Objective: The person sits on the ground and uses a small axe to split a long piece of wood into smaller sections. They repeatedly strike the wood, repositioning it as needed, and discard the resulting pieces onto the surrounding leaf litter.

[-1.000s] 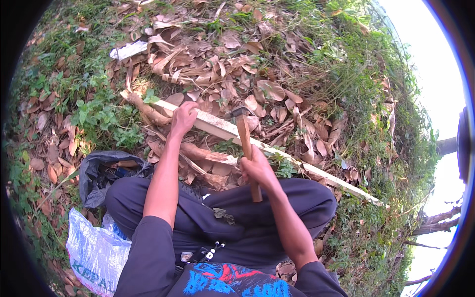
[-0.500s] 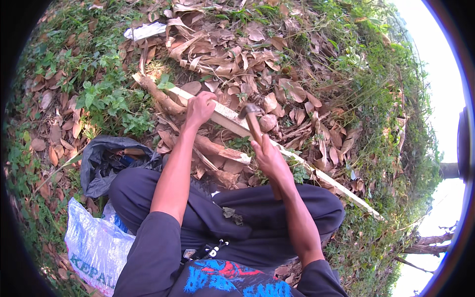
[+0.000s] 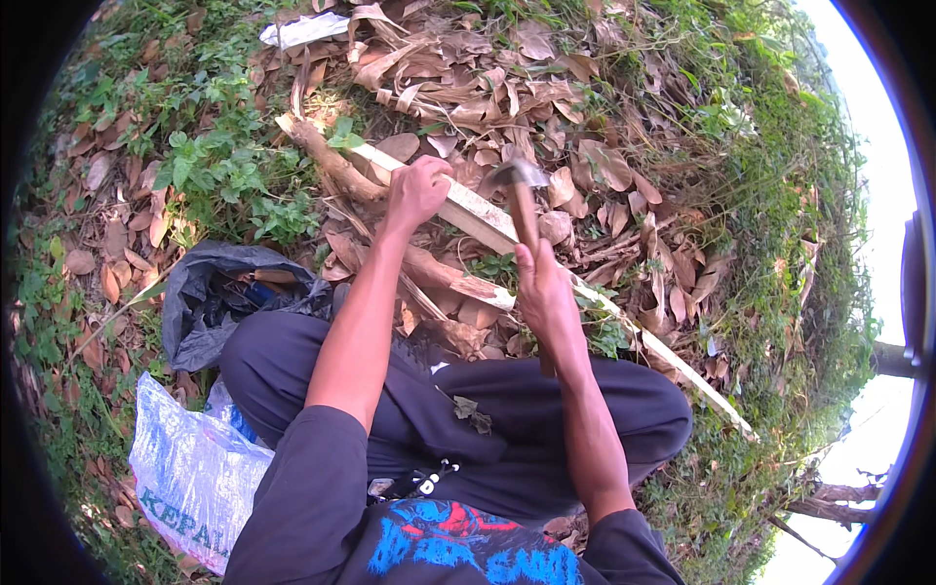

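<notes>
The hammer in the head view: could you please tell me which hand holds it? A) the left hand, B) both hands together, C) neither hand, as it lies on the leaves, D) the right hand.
D: the right hand grips the wooden handle of the hammer, while the left hand rests apart on the pale wooden strip.

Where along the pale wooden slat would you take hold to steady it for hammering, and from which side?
Grip the slat near its upper-left end, from above, as the left hand does: it lies flat on the leaves, away from the hammer in the right hand.
</notes>
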`<state>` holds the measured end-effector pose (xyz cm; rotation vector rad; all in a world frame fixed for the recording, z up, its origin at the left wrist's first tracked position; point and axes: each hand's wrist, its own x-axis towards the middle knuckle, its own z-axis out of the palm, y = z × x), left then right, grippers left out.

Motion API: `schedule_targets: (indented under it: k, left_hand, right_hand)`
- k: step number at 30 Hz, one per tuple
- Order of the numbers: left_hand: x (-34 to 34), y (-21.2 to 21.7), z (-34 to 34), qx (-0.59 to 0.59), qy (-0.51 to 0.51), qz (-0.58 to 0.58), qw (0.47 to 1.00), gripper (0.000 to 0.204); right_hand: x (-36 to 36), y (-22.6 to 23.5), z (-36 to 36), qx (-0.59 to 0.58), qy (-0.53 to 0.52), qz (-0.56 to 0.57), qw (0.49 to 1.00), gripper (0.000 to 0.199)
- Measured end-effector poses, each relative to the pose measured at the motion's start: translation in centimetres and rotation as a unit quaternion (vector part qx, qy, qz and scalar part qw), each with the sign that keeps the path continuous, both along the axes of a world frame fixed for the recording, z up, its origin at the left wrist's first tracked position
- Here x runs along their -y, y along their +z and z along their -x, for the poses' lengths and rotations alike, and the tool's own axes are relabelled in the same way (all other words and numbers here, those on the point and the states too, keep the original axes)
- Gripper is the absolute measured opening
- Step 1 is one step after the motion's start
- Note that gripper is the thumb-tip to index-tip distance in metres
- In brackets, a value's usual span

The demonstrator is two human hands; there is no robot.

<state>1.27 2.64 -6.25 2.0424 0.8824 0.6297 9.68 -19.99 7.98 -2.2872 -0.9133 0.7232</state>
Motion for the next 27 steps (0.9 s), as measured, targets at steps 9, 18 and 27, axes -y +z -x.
schedule_targets:
  k: [9,18,27]
  left_hand:
    - [-0.2,-0.2,-0.1,-0.004,-0.014,-0.007,1.000,0.030]
    - [0.0,0.0,-0.5,-0.012,-0.015,-0.021,1.000,0.031]
    - [-0.3,-0.1,0.0,-0.005,-0.021,-0.020,1.000,0.029]
  right_hand:
    - [0.1,3.6,0.4,0.016,-0.007,0.026,1.000,0.040]
    - [0.3,2.1,-0.5,0.002,-0.016,0.099,0.995,0.044]
    - [0.7,3.2,0.6,0.022,-0.022,0.001,1.000,0.038]
